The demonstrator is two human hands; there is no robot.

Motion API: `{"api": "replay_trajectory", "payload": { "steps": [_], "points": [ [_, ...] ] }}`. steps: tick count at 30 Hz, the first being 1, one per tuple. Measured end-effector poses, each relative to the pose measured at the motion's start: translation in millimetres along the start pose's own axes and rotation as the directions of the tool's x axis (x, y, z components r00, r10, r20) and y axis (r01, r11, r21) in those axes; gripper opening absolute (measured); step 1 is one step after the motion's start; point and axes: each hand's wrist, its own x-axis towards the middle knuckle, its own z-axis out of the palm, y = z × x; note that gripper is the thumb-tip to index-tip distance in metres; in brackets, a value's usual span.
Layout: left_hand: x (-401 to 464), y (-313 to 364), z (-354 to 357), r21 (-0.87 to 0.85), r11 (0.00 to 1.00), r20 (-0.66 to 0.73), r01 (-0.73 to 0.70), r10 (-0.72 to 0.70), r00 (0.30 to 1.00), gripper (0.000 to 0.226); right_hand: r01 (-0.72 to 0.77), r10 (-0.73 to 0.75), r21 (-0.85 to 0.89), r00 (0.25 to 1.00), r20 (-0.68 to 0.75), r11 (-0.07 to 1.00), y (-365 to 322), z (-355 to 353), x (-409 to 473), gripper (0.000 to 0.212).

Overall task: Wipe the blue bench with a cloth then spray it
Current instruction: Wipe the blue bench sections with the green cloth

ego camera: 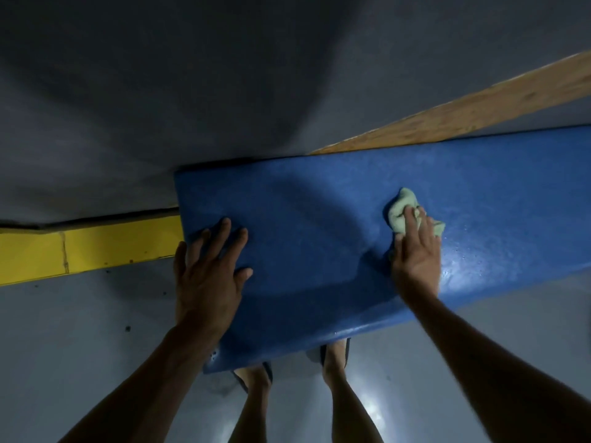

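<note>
The blue bench [319,219] runs from the centre to the right edge of the head view, its top glossy and wet-looking on the right. A crumpled pale green cloth [403,208] lies on the bench top under the fingers of my right hand [415,251], which presses it flat against the surface. My left hand [211,270] rests palm down with fingers spread on the bench's left end, holding nothing. No spray bottle is in view.
A grey wall fills the upper half. A yellow-painted ledge [80,251] runs along the wall at the left, and a wooden plank [463,113] slants behind the bench at the right. My two feet in sandals [334,356] stand on the shiny grey floor below the bench.
</note>
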Motion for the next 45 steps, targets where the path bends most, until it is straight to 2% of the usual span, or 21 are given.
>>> {"api": "replay_trajectory", "payload": {
  "steps": [2, 3, 5, 6, 8, 9, 10, 12, 14, 17, 19, 21, 23, 26, 28, 32, 34, 36, 39, 43, 45],
  "points": [
    [-0.4, 0.6, 0.2, -0.005, 1.0, -0.001, 0.001, -0.001, 1.0, 0.067, -0.195, 0.206, 0.106, 0.972, -0.112, 0.975, -54.7, 19.6, -31.0, 0.059],
    [-0.8, 0.5, -0.1, -0.006, 1.0, 0.001, 0.003, -0.003, 1.0, 0.066, -0.132, 0.149, 0.135, 0.982, -0.117, 0.982, -82.4, 28.2, -49.5, 0.057],
    [-2.4, 0.0, 0.5, 0.001, 1.0, 0.004, 0.004, -0.004, 1.0, 0.066, 0.174, -0.173, 0.083, 0.985, -0.018, 0.981, -118.3, 39.1, -94.8, 0.054],
    [-3.5, -0.6, 1.1, 0.002, 1.0, 0.0, 0.002, -0.002, 1.0, 0.067, 0.357, -0.362, 0.061, 0.928, 0.085, 0.932, -122.7, 36.6, -114.4, 0.054],
    [-5.7, -1.5, 1.6, 0.003, 1.0, -0.014, -0.008, 0.008, 1.0, 0.067, 0.669, -0.658, 0.036, 0.719, 0.226, 0.743, -97.7, 24.4, -123.9, 0.058],
    [-5.9, -1.3, 2.2, 0.003, 1.0, -0.022, -0.013, 0.013, 1.0, 0.067, 0.757, -0.736, 0.014, 0.63, 0.249, 0.653, -75.5, 16.4, -109.8, 0.06],
    [-5.7, -1.2, 3.3, 0.003, 1.0, -0.029, -0.012, 0.012, 0.999, 0.067, 0.774, -0.751, 0.018, 0.607, 0.259, 0.632, -51.7, 10.3, -91.1, 0.061],
    [-6.2, -1.4, 7.1, 0.012, 1.0, -0.035, -0.004, 0.004, 0.999, 0.066, 0.605, -0.601, 0.064, 0.765, 0.231, 0.794, -1.2, -1.9, -55.5, 0.056],
    [-6.9, -0.3, 9.8, 0.015, 1.0, -0.041, 0.005, -0.004, 0.999, 0.066, 0.282, -0.279, 0.015, 0.941, 0.189, 0.959, 30.7, -15.2, -37.7, 0.058],
    [-7.8, 3.1, 12.3, 0.017, 1.0, -0.039, 0.016, -0.016, 0.999, 0.065, -0.107, 0.108, 0.032, 0.994, -0.014, 0.994, 9.5, 1.5, -54.7, 0.059],
    [-9.5, 3.3, 14.6, 0.033, 0.999, -0.05, 0.023, -0.021, 0.999, 0.065, -0.054, 0.06, 0.116, 0.997, -0.054, 0.992, -34.4, 17.6, -84.7, 0.055],
    [-11.2, 5.0, 15.6, 0.058, 0.998, -0.062, 0.013, -0.009, 0.998, 0.065, 0.23, -0.238, 0.108, 0.969, 0.062, 0.967, -72.2, 28.0, -132.6, 0.054],
    [-14.5, 6.1, 13.8, 0.084, 0.996, -0.084, -0.002, 0.009, 0.996, 0.063, 0.506, -0.509, 0.07, 0.839, 0.19, 0.86, -80.3, 24.2, -164.6, 0.059],
    [-27.5, 11.2, 10.0, 0.115, 0.993, -0.142, -0.034, 0.05, 0.989, 0.057, 0.695, -0.687, 0.053, 0.691, 0.227, 0.717, -33.3, 11.8, -139.3, 0.066],
    [-39.0, 16.7, 9.9, 0.12, 0.992, -0.162, -0.037, 0.057, 0.985, 0.051, 0.643, -0.632, 0.015, 0.748, 0.204, 0.766, 19.7, 1.8, -108.7, 0.066],
    [-65.1, 23.6, 17.5, 0.16, 0.986, -0.15, -0.041, 0.065, 0.986, 0.049, 0.173, -0.171, -0.001, 0.977, 0.124, 0.985, 105.5, -28.6, -73.6, 0.064],
    [-75.4, 25.1, 22.9, 0.146, 0.989, -0.151, -0.026, 0.048, 0.987, 0.049, -0.029, 0.029, 0.05, 0.999, 0.019, 0.998, 93.0, -17.0, -85.5, 0.061],
    [-84.8, 27.3, 28.4, 0.129, 0.992, -0.167, -0.006, 0.028, 0.986, 0.048, -0.068, 0.077, 0.103, 0.993, -0.089, 0.992, 49.9, 4.0, -115.9, 0.055],
    [-96.7, 31.2, 33.5, 0.115, 0.993, -0.189, -0.008, 0.029, 0.982, 0.046, 0.242, -0.242, 0.129, 0.97, -0.019, 0.962, -23.4, 28.5, -183.6, 0.065],
    [-111.0, 35.7, 34.4, 0.1, 0.995, -0.176, 0.007, 0.011, 0.984, 0.046, 0.704, -0.719, 0.153, 0.67, 0.182, 0.694, -18.2, 23.0, -205.6, 0.068],
    [-114.8, 34.5, 29.8, 0.081, 0.996, -0.16, 0.024, -0.011, 0.987, 0.046, 0.728, -0.735, 0.127, 0.642, 0.217, 0.673, 28.0, 15.3, -178.7, 0.07]
  ]
}}
